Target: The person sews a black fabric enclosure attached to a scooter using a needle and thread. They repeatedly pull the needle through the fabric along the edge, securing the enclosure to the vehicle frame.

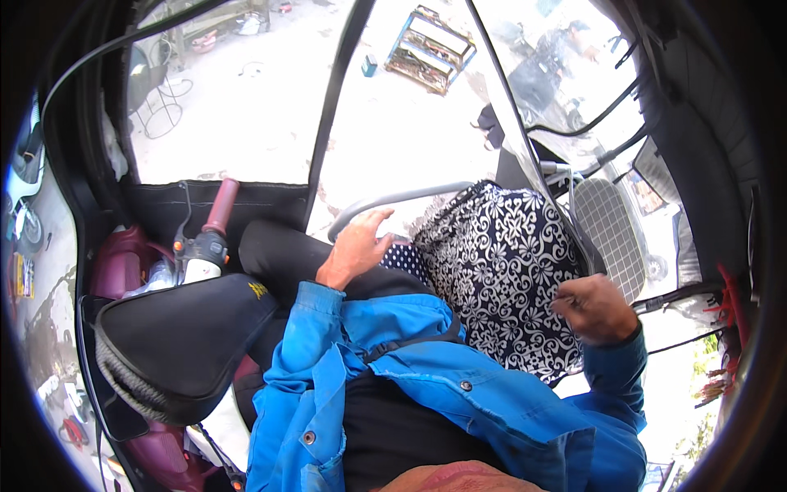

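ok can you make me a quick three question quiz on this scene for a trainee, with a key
1. True or false: the right hand is on the bare reddish handlebar grip.
2. Which is nearest the left hand? a) the blue-framed rack; b) the dotted fabric; c) the black handlebar mitt.
3. Fill in: the patterned cloth shows ____ scrolls on a dark ground.

Key: 1. false; 2. b; 3. white.

Bright pale ground [229,107], blue-framed rack [432,59]
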### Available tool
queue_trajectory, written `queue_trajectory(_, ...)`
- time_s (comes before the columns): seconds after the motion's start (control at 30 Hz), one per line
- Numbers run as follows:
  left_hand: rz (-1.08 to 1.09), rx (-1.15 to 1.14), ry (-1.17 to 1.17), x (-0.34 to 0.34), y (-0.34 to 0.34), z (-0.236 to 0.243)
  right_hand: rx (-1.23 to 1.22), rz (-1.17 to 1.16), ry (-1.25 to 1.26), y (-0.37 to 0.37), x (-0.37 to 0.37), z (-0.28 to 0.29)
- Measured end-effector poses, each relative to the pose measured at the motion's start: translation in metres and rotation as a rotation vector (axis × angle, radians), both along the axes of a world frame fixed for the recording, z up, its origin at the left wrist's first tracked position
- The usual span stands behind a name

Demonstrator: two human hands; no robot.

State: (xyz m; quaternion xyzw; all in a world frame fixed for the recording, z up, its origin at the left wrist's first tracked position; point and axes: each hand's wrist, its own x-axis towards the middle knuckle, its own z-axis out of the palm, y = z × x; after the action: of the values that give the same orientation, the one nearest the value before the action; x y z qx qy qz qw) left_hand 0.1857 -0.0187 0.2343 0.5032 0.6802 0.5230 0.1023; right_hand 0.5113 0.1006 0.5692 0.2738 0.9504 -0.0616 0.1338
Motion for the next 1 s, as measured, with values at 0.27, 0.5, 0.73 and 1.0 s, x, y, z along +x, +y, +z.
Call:
queue_trajectory(0.27, 0.187, 0.083, -0.066, -0.005, -0.032, 0.029, -1.219, -0.061, 0.318, -0.055, -0.136, -0.111)
queue_trajectory(0.5, 0.369, 0.028, 0.033, 0.019, -0.086, 0.044, -1.618, -0.003, 0.657, -0.080, -0.260, -0.177)
queue_trajectory(0.73, 0.481, -0.269, -0.079, 0.071, -0.164, 0.084, -1.617, 0.250, 0.638, -0.112, -0.344, -0.176)
queue_trajectory(1.0, 0.121, 0.215, -0.601, 0.125, -0.319, 0.161, -1.923, 0.228, 0.397, -0.154, -0.400, -0.196)
